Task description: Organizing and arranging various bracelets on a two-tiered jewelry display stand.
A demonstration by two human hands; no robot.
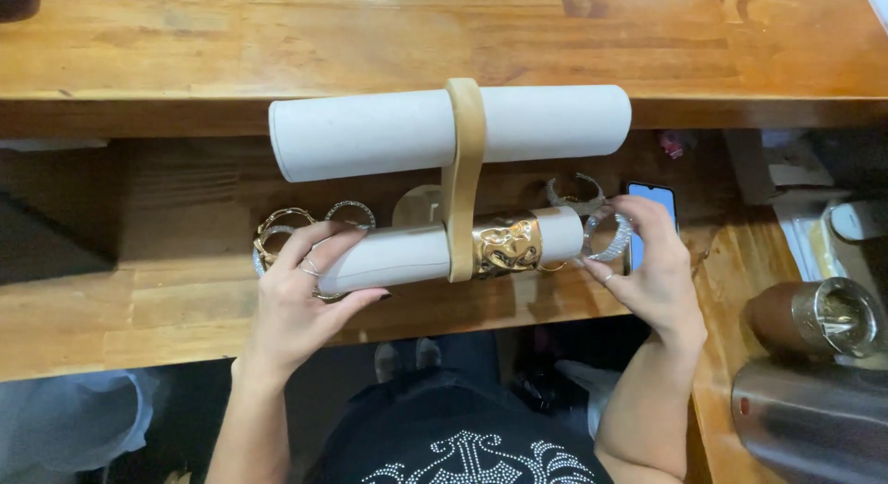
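Observation:
A two-tier bracelet stand with white padded bars and a tan wooden post stands on a lower wooden shelf. A wide gold cuff sits on the lower bar, right of the post. My left hand grips the lower bar's left end. My right hand holds a sparkly silver bangle right at the bar's right end. The upper bar carries nothing.
Several gold and silver bangles lie on the shelf behind my left hand, and a silver cuff lies behind the lower bar. A phone rests near my right hand. Metal containers stand at the right. A wooden counter runs above.

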